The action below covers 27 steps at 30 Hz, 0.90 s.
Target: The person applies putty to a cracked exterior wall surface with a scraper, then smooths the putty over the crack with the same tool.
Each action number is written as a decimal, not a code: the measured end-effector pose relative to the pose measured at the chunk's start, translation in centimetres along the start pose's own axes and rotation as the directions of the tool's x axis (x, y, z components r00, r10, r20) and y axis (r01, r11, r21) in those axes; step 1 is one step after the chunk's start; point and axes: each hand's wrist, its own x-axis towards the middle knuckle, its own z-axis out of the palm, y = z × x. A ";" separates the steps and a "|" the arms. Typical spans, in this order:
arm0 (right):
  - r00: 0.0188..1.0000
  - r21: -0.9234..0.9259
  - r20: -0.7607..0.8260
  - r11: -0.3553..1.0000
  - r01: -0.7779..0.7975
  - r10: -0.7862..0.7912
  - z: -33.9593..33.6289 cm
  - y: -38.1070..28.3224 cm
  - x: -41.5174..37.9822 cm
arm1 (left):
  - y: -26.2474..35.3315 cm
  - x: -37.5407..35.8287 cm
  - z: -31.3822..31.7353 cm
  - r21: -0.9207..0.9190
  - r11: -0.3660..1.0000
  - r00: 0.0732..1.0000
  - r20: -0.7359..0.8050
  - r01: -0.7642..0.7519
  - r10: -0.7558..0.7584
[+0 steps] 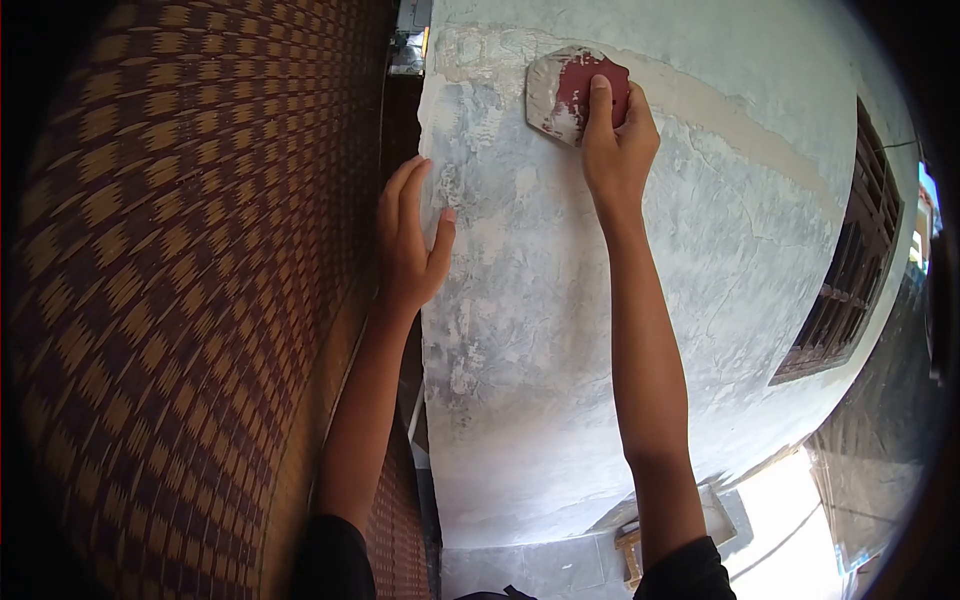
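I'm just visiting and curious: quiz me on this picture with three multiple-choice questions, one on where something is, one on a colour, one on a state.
1. Where is the left hand?
A. Flat at the wall's edge, beside the woven screen
B. On the window grille
C. Holding a bucket

2. What colour is the sandpaper where it is not dusted white?
A. Green
B. Dark red
C. Blue

3. How is the right hand holding the sandpaper?
A. Dangling it away from the wall
B. Pressing it against the wall with fingers on top
C. Not touching it

Answers: 1 A, its fingers lie on the plaster beside the brown patterned screen. 2 B, red shows beside the fingers. 3 B, the sheet lies flat on the plaster under the fingers.
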 end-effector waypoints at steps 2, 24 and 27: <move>1.000 -0.100 0.015 0.995 0.021 -0.020 -0.2 -0.1 -0.4 | 0.1 0.0 0.1 0.014 1.000 1.000 0.007 0.001 -0.001; 0.999 -0.006 -0.035 0.999 0.040 -0.040 0.1 -0.1 0.4 | 0.1 0.0 0.1 0.000 1.000 1.000 0.002 0.011 -0.011; 0.998 -0.068 -0.063 0.998 0.003 -0.008 -0.2 0.6 1.0 | 0.2 0.0 0.3 0.007 1.000 1.000 0.007 0.019 -0.019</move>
